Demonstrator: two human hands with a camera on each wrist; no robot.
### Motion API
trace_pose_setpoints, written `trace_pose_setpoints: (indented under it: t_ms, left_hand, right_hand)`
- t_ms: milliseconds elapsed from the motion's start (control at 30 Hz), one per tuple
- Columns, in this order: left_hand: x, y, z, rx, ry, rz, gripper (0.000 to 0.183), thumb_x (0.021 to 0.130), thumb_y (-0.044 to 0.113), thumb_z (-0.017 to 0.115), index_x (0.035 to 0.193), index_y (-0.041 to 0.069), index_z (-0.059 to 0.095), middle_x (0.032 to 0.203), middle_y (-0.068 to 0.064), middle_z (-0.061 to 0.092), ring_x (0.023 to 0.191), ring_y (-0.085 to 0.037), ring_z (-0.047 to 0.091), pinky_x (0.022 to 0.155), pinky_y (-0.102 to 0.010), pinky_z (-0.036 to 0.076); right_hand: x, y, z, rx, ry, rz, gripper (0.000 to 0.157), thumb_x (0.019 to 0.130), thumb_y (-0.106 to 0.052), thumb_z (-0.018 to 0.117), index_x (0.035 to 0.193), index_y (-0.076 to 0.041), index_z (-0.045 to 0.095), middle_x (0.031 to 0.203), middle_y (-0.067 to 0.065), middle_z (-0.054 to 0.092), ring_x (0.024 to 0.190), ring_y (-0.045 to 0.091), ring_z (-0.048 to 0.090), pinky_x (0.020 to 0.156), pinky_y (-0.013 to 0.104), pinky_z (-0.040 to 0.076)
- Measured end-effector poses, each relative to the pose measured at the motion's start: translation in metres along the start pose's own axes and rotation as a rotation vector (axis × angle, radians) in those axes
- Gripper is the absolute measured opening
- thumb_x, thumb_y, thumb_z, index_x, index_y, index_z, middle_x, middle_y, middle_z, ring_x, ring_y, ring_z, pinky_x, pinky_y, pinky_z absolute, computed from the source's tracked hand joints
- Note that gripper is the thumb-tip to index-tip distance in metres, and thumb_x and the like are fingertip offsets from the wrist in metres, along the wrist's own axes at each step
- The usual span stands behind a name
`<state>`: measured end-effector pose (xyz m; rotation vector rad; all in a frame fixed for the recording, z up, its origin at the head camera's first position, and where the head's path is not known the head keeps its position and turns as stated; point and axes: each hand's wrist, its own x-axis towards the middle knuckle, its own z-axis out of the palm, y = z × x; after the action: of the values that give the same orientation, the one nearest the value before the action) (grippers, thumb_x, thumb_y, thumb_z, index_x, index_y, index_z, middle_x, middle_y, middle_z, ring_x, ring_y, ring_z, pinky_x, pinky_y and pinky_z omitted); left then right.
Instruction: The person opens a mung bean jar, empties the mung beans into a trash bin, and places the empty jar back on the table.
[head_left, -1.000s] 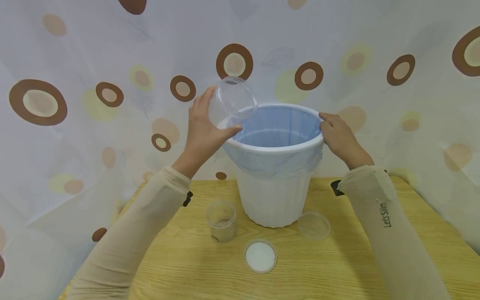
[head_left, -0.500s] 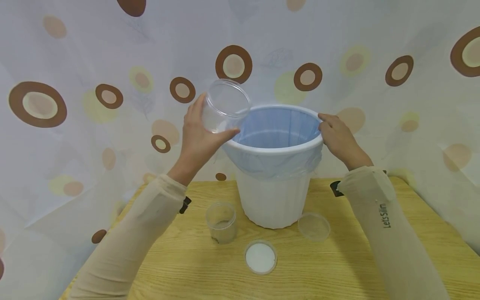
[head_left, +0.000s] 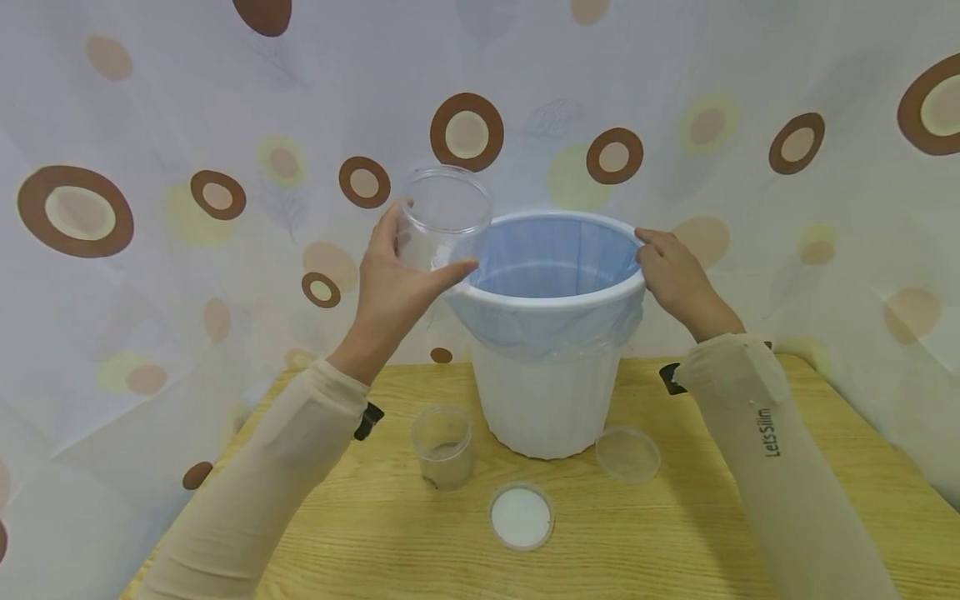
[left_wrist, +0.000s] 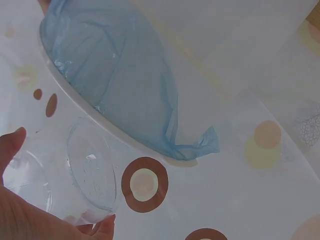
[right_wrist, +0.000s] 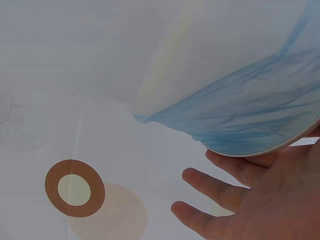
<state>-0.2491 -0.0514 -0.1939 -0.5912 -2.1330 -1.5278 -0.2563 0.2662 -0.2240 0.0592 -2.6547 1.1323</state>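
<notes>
My left hand [head_left: 395, 279] holds a clear plastic jar [head_left: 442, 217] round its side, at the left rim of a white trash bin [head_left: 547, 392] lined with a thin blue bag. The jar's open mouth faces up, tilted a little toward the bin. Small clear specks show on its see-through wall in the left wrist view. On the opposite side, my right hand [head_left: 678, 279] rests at the bin's right rim. Its fingers [right_wrist: 220, 190] are spread and nearly straight in the right wrist view, the rim [right_wrist: 250, 154] lying against the nearest one.
In front of the bin, a second clear jar [head_left: 444, 450] stands on the wooden table [head_left: 375, 533]. A round white-centred lid [head_left: 521, 517] lies near it, and a clear lid [head_left: 628, 454] lies right of the bin. Patterned sheeting [head_left: 300, 100] hangs close behind.
My left hand has drawn the jar back left and slightly down, turning its mouth from facing the bin to more upright. The right hand stays at the rim.
</notes>
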Motion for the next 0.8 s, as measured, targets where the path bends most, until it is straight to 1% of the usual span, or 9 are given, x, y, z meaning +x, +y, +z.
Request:
trace_pose_setpoints:
  t_ms: [100,200,267,367,567,800]
  left_hand:
    - [-0.002,0.001,0.0,-0.032,-0.005,-0.026,0.09,0.068,0.024,0.088,0.143,0.015,0.039,0.131,-0.003,0.051,0.116,-0.017,0.051,0.095,-0.036,0.044]
    - [-0.006,0.002,-0.001,-0.041,-0.014,-0.052,0.088,0.069,0.026,0.088,0.142,0.016,0.04,0.13,-0.003,0.052,0.116,-0.018,0.051,0.094,-0.036,0.045]
    - [-0.008,0.002,-0.002,-0.048,-0.022,-0.054,0.088,0.069,0.027,0.087,0.142,0.017,0.04,0.13,-0.002,0.052,0.115,-0.017,0.051,0.092,-0.037,0.047]
    - [-0.011,0.002,-0.002,-0.058,-0.025,-0.05,0.086,0.07,0.028,0.087,0.142,0.018,0.04,0.129,-0.002,0.052,0.114,-0.016,0.052,0.09,-0.037,0.049]
    - [-0.017,0.003,-0.003,-0.08,-0.03,-0.031,0.083,0.07,0.028,0.086,0.139,0.016,0.041,0.126,-0.003,0.053,0.109,-0.018,0.054,0.084,-0.037,0.052]
    - [-0.024,0.005,-0.002,-0.079,-0.04,0.003,0.075,0.071,0.029,0.085,0.132,0.016,0.043,0.121,-0.003,0.054,0.104,-0.019,0.054,0.08,-0.036,0.052]
  right_hand:
    - [0.0,0.0,-0.001,0.003,0.0,-0.001,0.059,0.099,-0.027,0.017,0.151,0.0,0.018,0.155,0.024,0.018,0.133,0.046,0.027,0.106,0.063,0.025]
    - [0.0,0.001,-0.001,0.004,0.003,-0.006,0.059,0.099,-0.026,0.018,0.151,0.001,0.019,0.155,0.024,0.018,0.136,0.046,0.024,0.108,0.063,0.022]
    - [0.0,0.002,-0.001,0.001,0.01,-0.016,0.059,0.099,-0.026,0.018,0.151,0.002,0.02,0.155,0.025,0.019,0.137,0.045,0.023,0.108,0.062,0.021]
    - [0.001,0.003,-0.001,0.0,0.015,-0.022,0.059,0.098,-0.025,0.019,0.15,0.002,0.021,0.154,0.025,0.019,0.137,0.044,0.023,0.109,0.061,0.02]
    - [0.002,0.003,-0.001,-0.005,0.014,-0.015,0.059,0.099,-0.027,0.018,0.151,0.0,0.02,0.155,0.024,0.019,0.135,0.044,0.025,0.108,0.062,0.021]
    - [0.001,0.003,-0.001,-0.007,0.01,-0.013,0.059,0.099,-0.027,0.018,0.151,0.0,0.02,0.155,0.024,0.019,0.134,0.044,0.027,0.108,0.061,0.022]
